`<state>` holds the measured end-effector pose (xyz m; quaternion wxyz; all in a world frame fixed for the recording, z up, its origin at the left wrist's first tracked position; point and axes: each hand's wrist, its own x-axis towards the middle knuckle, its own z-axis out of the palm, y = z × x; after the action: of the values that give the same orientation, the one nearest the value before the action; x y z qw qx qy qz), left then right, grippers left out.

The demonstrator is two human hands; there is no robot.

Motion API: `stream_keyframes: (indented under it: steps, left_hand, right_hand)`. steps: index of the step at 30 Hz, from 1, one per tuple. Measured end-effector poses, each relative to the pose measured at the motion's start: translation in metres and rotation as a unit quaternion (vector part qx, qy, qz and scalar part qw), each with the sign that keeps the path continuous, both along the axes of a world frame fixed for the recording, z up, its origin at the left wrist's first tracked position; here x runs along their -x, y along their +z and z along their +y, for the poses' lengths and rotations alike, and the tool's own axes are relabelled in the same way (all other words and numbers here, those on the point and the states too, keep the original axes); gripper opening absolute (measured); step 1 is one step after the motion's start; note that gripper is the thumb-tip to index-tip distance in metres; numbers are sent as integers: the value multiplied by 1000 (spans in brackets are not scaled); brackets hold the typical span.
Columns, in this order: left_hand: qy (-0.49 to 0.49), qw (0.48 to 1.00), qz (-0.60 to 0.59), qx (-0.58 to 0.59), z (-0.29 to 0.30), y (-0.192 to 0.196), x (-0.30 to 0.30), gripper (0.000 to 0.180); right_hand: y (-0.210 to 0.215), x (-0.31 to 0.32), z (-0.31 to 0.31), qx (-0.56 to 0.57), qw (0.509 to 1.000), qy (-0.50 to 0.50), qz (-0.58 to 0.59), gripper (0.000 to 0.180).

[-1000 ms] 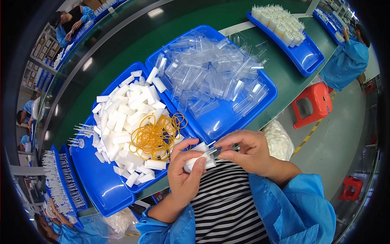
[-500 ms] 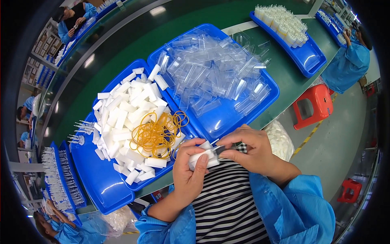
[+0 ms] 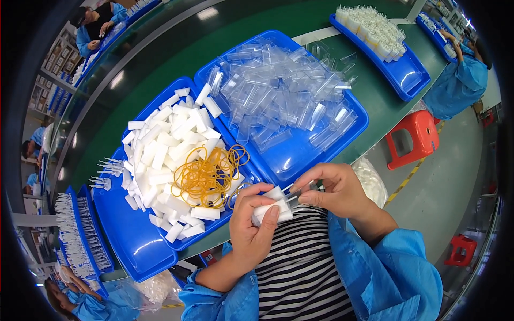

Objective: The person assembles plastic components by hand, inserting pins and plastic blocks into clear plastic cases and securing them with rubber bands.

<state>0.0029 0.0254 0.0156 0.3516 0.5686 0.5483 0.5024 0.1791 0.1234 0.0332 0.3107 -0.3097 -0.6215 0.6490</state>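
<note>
Left hand [image 3: 250, 229] curled closed around white, rectangular, foam-like blocks [image 3: 282, 206], which lay just left of the right hand [image 3: 337, 193], whose thumb and fingers were partly closed, any hold indeterminable.

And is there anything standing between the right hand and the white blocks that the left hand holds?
No obstacle is visible: only small, seemingly clear parts show in the gap between the right hand and the white blocks in the left hand. The blue tray lies forward of this gap.

L hand [image 3: 250, 231] curled, R hand [image 3: 341, 193] pinching w/ fingertips.
</note>
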Motion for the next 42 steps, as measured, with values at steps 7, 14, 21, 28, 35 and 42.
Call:
stream_keyframes:
  steps: [7, 14, 21, 28, 35, 42]
  left_hand:
    - [39, 999, -18, -3, -2, 1, -6, 10]
    - [39, 999, -24, -11, -1, 6, -8, 10]
    - [81, 991, -100, -26, -4, 5, -11, 10]
    - [-43, 991, -127, -6, 0, 13, -3, 19]
    - [-180, 915, -360, -1, -1, -5, 7, 30]
    - [-195, 910, -365, -19, -5, -13, 3, 31]
  right_hand:
    - [11, 4, -7, -126, 988, 8, -89, 20]
    - [-2, 6, -5, 75, 994, -4, 79, 21]
    - [8, 7, -8, 35, 999, 15, 25, 22]
    - [12, -5, 0, 11, 998, -3, 64, 30]
    - [18, -22, -3, -107, 993, -44, 14, 22]
    - [20, -25, -7, -70, 997, -2, 26, 21]
